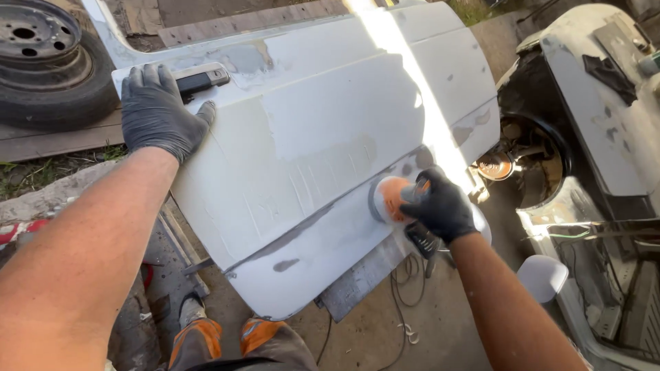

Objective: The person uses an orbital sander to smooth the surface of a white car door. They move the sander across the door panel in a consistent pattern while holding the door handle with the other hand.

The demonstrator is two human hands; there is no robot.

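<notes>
A white car door panel (309,137) fills the middle of the scene, lying flat and slanting from the far right down to the near left, its surface patched with grey filler and bare spots. To the right stands a stripped white car body (598,124) with an open wheel arch and a rusty brake hub (496,166) showing inside it. At the far left a black tyre on a steel rim (48,62) lies on wooden boards. The left hand (159,113), in a black glove, rests flat and spread wide on the far left corner of the panel, just beside the black door handle (199,80). The right hand (440,206), also gloved in black, is closed around an orange and grey orbital sander (390,199), whose round pad presses on the panel's near right edge. A thin cable (405,288) trails over the concrete floor below.
</notes>
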